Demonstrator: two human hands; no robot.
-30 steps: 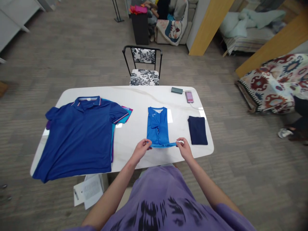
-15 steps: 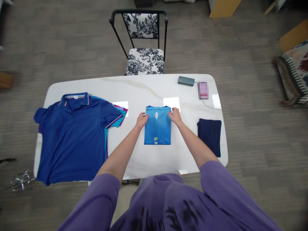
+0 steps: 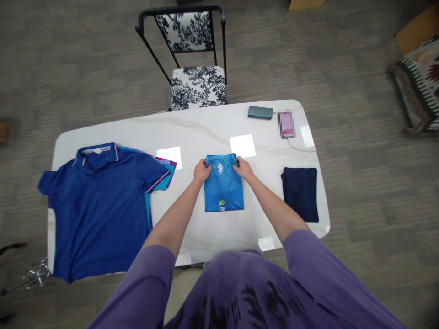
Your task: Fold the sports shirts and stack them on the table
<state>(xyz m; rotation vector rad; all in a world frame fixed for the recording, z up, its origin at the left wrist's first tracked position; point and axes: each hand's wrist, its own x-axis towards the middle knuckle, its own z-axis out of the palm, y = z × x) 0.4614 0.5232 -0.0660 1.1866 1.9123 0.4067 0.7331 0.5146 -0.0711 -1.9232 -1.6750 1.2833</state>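
A light-blue shirt (image 3: 223,186), folded into a neat rectangle, lies at the middle of the table with a white mark near its top and a yellow one near its lower edge. My left hand (image 3: 202,172) pinches its upper left corner, thumb on top. At the upper right corner my right hand (image 3: 244,169) grips the same shirt in a like way, and the fabric bunches slightly there. To the left a dark-blue polo shirt (image 3: 101,205) is spread flat over other shirts, whose turquoise and pink sleeves (image 3: 168,176) stick out beneath it.
Folded navy cloth (image 3: 301,194) lies at the right of the white table (image 3: 192,132). A grey-green box-like device (image 3: 260,113) and a blurred pink object (image 3: 286,124) with a cable are at the back right. A patterned chair (image 3: 199,87) stands beyond the far edge.
Both hands have closed on the folded shirt's top corners, the right one moving inward over the edge. The camera view has shifted and tilted a little.
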